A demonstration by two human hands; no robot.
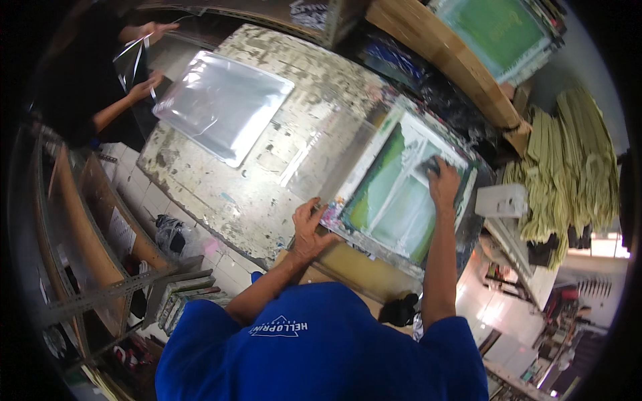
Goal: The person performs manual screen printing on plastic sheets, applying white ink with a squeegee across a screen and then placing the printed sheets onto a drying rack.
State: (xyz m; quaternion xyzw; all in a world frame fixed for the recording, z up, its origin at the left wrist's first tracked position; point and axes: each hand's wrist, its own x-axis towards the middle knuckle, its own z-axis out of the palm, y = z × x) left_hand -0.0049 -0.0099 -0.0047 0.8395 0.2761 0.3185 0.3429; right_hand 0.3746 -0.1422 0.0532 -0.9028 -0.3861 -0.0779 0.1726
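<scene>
A screen printing frame [372, 148] with pale edges and green mesh lies on the stained work table, white streaks smeared across the mesh. My left hand [310, 230] grips the frame's near left corner, thumb and fingers on either side of it. Over the upper right part of the mesh, my right hand [444, 184] is closed around a small dark wad [431, 165], pressed to the surface. Whether the wad is a cloth or a sponge I cannot tell.
A shiny clear sheet in a silvery frame [224, 107] lies on the table's left. At upper left another person's hand [144, 87] holds a dark sheet. Cardboard [448, 60] borders the far side; yellowish cloths [568, 160] hang right, beside a white container [501, 200].
</scene>
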